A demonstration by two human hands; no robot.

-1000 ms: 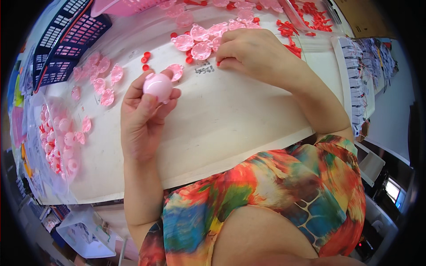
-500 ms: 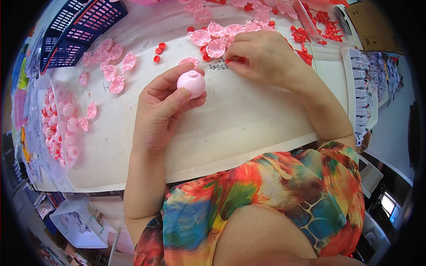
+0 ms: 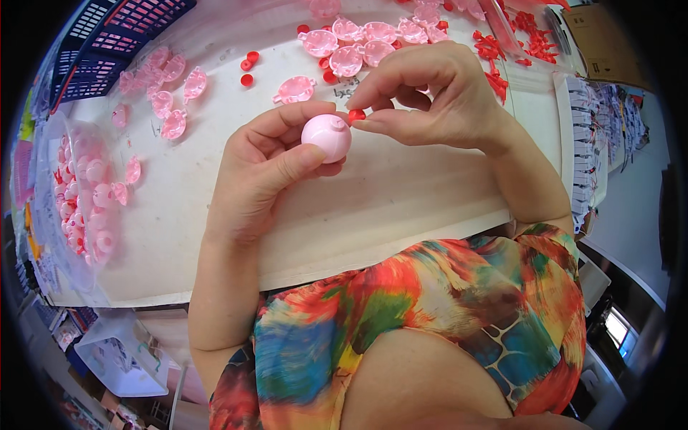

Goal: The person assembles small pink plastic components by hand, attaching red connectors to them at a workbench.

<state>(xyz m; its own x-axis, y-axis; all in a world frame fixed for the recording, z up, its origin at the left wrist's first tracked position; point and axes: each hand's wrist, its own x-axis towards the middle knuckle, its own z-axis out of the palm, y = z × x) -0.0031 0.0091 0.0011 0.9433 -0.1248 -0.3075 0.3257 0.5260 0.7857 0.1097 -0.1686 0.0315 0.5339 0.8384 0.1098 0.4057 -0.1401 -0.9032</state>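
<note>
two hands meeting over a pink ball, a red cap at its tip.

from my feed the left hand (image 3: 261, 168) curls around a small round pink shell (image 3: 327, 137), smooth and glossy, gripped between thumb and fingertips just above centre; the right hand (image 3: 437, 97) pinches one tiny red cap (image 3: 356, 115) between thumb and forefinger, touching the shell at its 1 o'clock edge. i count one assembled shell and one cap in hand. on the pale table (image 3: 401, 193), at 12 o'clock, roughly seven open pink half-shells (image 3: 347, 61) lie clustered, with three loose red caps (image 3: 248, 68) just beside them; more half-shells (image 3: 161, 79) scatter at 10 o'clock, too overlapped to count. a clear bag of pink pieces (image 3: 82, 197) sits at 9 o'clock, dark crates (image 3: 115, 36) at 11, red parts (image 3: 502, 43) at 1. nothing lies between the hands and me.
</note>
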